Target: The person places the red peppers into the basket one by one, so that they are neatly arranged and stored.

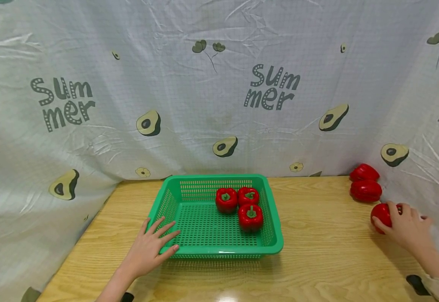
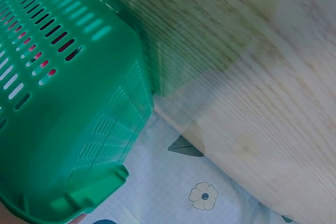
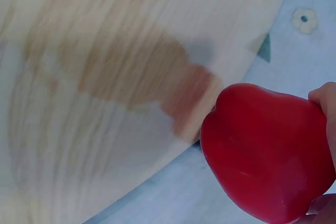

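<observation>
At the table's right side my right hand [image 1: 410, 230] grips a red bell pepper [image 1: 380, 217], thumb on the near side and fingers over the top. Close up in the right wrist view, the pepper [image 3: 268, 153] is glossy, with fingertips [image 3: 326, 98] at its edge. My left hand [image 1: 148, 247] rests with spread fingers on the front left corner of a green plastic basket [image 1: 223, 250]. The slotted wall of the basket [image 2: 79, 87] fills much of the left wrist view. Three red peppers with green stems stand inside, the nearest pepper [image 1: 250, 219] toward the right.
Two more red peppers lie at the back right, one pepper [image 1: 366, 191] in front of the other pepper [image 1: 364, 172], close to the curtain. A printed white curtain [image 1: 189, 105] encloses the wooden table [image 1: 317, 235] at the back and sides.
</observation>
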Tool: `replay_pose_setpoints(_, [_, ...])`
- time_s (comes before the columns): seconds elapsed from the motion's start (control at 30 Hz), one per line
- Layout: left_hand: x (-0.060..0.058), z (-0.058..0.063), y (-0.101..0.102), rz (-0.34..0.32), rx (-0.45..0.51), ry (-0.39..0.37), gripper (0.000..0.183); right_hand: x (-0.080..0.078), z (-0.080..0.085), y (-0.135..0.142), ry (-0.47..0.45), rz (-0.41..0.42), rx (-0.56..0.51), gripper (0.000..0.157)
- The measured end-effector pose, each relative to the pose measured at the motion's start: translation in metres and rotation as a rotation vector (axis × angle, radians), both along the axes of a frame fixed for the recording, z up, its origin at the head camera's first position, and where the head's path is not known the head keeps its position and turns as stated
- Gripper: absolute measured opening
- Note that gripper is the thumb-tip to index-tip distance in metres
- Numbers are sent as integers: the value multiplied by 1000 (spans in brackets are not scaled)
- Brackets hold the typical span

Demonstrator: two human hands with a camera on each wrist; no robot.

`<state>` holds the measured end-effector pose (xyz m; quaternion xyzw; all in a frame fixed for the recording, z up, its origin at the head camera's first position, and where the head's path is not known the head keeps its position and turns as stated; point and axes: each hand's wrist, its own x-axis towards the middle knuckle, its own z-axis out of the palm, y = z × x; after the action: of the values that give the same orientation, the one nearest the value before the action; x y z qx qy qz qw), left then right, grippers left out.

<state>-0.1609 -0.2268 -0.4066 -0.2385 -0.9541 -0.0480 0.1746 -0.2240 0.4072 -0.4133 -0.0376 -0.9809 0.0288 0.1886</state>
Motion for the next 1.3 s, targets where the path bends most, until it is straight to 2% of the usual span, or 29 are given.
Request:
replay_pose_setpoints(0.4, [0, 1, 0, 2, -3, -1, 41, 3, 11, -31, 102, 130, 38, 54])
replay_pose_setpoints(0.63, [0, 0, 0, 2, 2, -8, 40, 2, 15, -55, 120, 202, 76, 57])
replay_pose_setpoints(0.87, [0, 1, 0, 1, 10, -21, 41, 0, 21, -79, 185, 309, 93, 60])
replay_pose_setpoints(1.3, [0, 1, 0, 3, 5, -26, 41, 4, 40, -122, 197, 481, 76, 61])
